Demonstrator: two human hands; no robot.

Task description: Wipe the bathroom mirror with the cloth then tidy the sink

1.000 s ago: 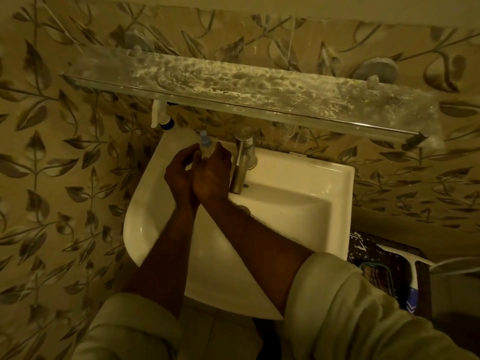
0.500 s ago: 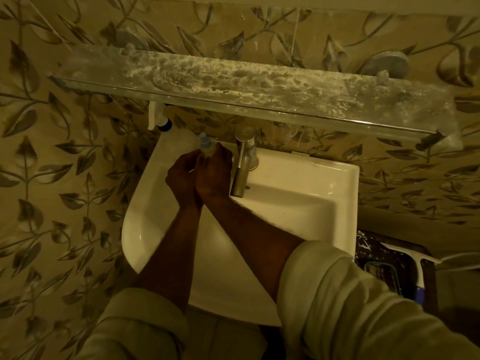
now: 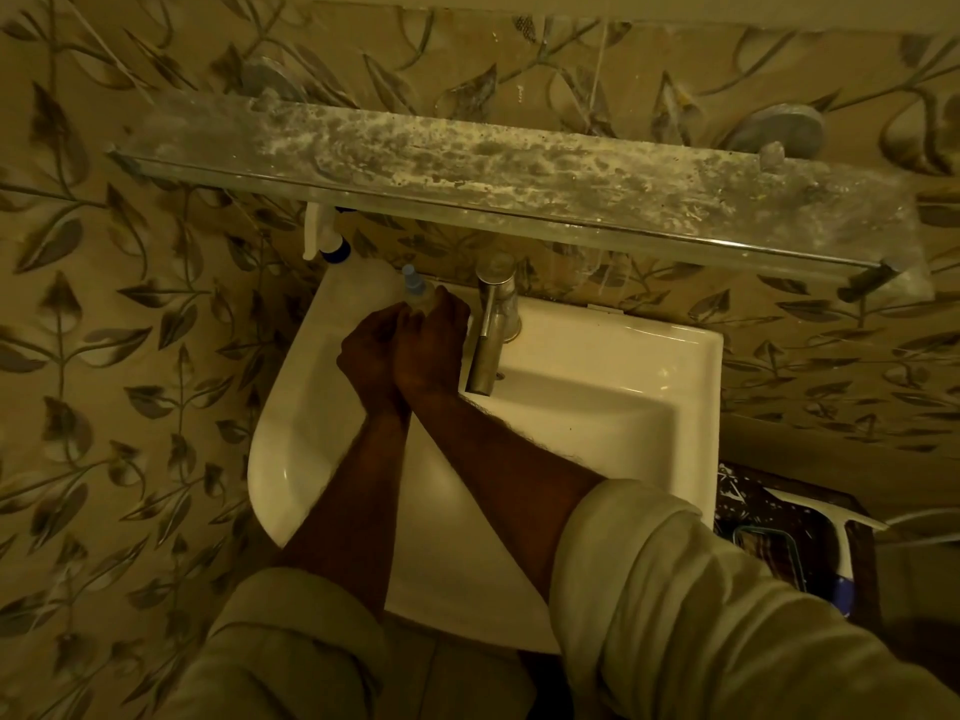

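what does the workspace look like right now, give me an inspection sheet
surface: white sink, basin bare where visible; glass shelf above it heavily stained.
job's things: small bottle with blue cap at the sink's back left rim; no cloth or mirror seen.
clutter: spray bottle partly hidden under the shelf; squeegee lying right of the sink.
hands: left hand and right hand pressed together around the small bottle, left of the tap.
cables: nothing seen for certain; a thin pale line at the right edge is unclear.
surroundings: leaf-patterned wall; dim yellow light.
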